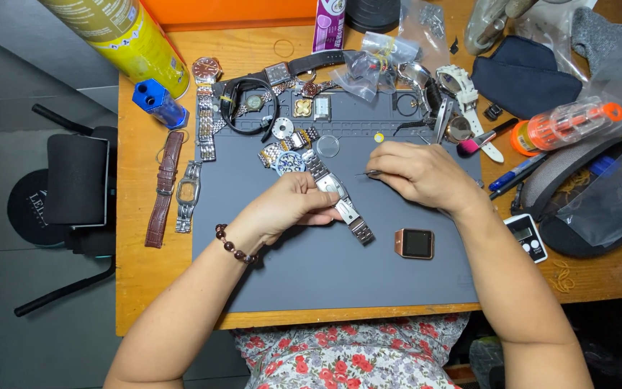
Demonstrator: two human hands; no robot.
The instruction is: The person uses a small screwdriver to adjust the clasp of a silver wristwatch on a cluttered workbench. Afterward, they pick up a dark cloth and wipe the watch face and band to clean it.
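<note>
A silver metal watch bracelet point(340, 203) lies diagonally across the grey mat, links stretched out.

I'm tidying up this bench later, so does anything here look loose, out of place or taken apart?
Yes. A loose round glass and a small dial lie separately on the grey mat. The brown strap lies off it on the wood.

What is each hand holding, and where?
Left hand grips the metal watch band mid-length; right hand pinches a thin pointed tool near its tip.
</note>
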